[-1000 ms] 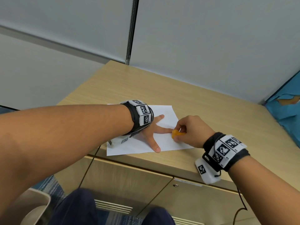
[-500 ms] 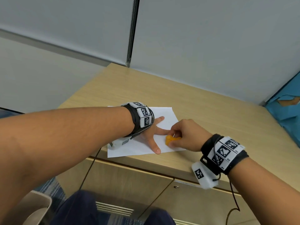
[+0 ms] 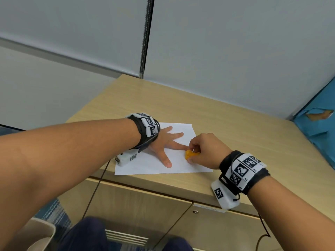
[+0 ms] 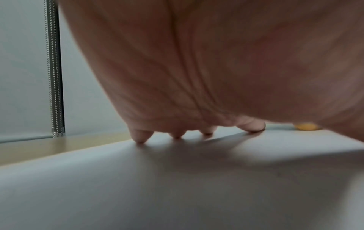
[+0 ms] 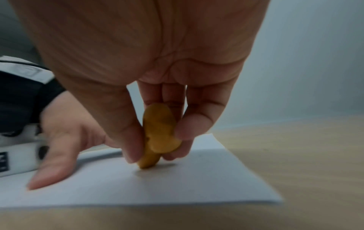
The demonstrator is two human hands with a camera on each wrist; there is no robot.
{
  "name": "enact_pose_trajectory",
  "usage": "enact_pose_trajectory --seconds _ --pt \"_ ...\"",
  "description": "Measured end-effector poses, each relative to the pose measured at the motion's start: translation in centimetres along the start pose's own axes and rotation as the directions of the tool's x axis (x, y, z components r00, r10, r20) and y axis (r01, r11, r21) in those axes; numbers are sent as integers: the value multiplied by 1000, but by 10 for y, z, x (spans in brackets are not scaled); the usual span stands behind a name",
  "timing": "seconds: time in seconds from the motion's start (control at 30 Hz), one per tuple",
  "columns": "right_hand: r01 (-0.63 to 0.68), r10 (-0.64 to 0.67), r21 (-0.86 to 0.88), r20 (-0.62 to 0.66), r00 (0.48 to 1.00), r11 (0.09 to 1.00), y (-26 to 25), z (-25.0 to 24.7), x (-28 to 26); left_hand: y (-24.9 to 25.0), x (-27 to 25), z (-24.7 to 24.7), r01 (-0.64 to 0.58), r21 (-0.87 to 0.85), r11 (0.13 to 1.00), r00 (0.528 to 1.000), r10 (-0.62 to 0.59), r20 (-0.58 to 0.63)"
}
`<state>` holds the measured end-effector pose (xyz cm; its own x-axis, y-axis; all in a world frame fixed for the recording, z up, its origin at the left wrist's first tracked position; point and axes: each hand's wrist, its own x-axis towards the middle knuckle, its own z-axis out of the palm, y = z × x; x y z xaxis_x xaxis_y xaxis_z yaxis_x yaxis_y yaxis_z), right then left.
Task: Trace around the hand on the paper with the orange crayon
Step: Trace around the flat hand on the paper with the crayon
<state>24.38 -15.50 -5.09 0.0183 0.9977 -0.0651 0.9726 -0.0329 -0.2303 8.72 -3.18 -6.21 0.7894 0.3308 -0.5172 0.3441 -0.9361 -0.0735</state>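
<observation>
Your right hand [image 3: 204, 151] has slid the pinched orange crayon [image 3: 190, 154] from your left hand's [image 3: 164, 144] fingertip toward the thumb gap. Left fingers lie spread flat on the paper [image 3: 183, 168]; tracing looks midway.

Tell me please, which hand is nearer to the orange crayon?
The right. The right hand pinches the orange crayon between thumb and fingers, its tip down on the paper. The left hand lies flat on the paper beside the crayon, fingers spread.

No words or numbers to read here; only black-and-white square code markers on the wristbands [image 3: 243, 169], print beside them too small.
</observation>
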Motion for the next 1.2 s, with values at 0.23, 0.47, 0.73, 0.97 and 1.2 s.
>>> enact_pose_trajectory --seconds 0.23,0.47,0.73,0.97,1.2 --pt "10 -10 1 61 998 1000 -4 -4 -1 -3 4 10 20 -20 1000 1000 -20 -16" --pt "58 -57 -11 60 997 998 -17 8 1 -3 6 10 45 -18 999 999 -45 -1" --pt "54 -53 -21 41 998 998 -16 10 3 -5 8 12 47 -31 998 999 -47 1" --pt "25 -24 -25 44 999 999 -9 2 1 -6 10 13 40 -42 998 999 -40 -2" --pt "-24 24 -25 0 1000 999 -7 -1 6 -7 12 13 37 -31 999 999 -37 -2"
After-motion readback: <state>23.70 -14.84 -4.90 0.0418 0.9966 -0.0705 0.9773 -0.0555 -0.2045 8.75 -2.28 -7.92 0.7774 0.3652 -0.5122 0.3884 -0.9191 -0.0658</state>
